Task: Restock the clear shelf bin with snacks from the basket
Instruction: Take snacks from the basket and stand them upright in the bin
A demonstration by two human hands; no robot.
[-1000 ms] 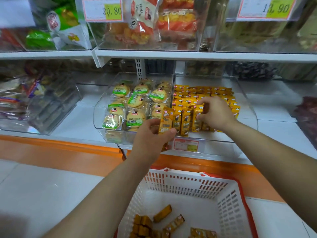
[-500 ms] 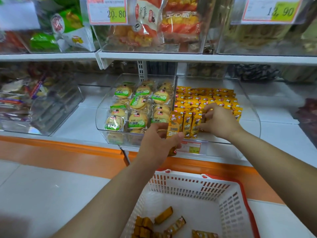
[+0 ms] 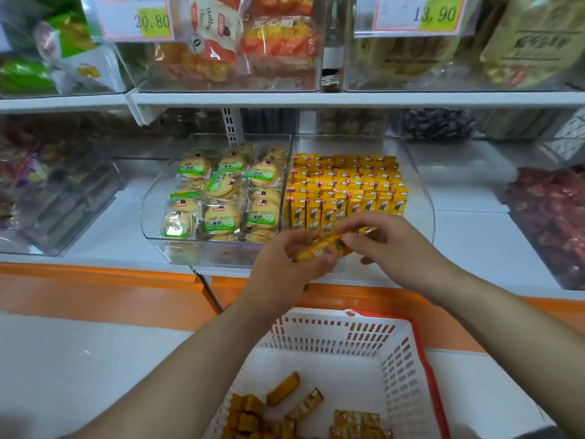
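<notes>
Your two hands meet in the centre of the frame, just in front of the clear shelf bin [image 3: 425,198]. Your left hand [image 3: 285,267] has its fingers curled round the lower end of a yellow wrapped snack bar [image 3: 321,248]. Your right hand [image 3: 391,245] pinches the upper end of it with bent fingers. The bar lies tilted between them, and whether it is one bar or several pressed together cannot be told.

Behind your hands, the right compartment of the bin holds neat rows of yellow packs [image 3: 345,182], the front ones standing upright. The left compartment holds round biscuit packets [image 3: 221,217] with green labels. The bin sits on a white shelf [image 3: 110,229] edged in orange.

At the bottom of the frame is a white basket [image 3: 335,337] with a red rim, and loose snack bars [image 3: 282,388] lie on its floor. Price tags reading 20.80 [image 3: 139,19] and 13.90 [image 3: 418,14] hang along the top of the frame.
</notes>
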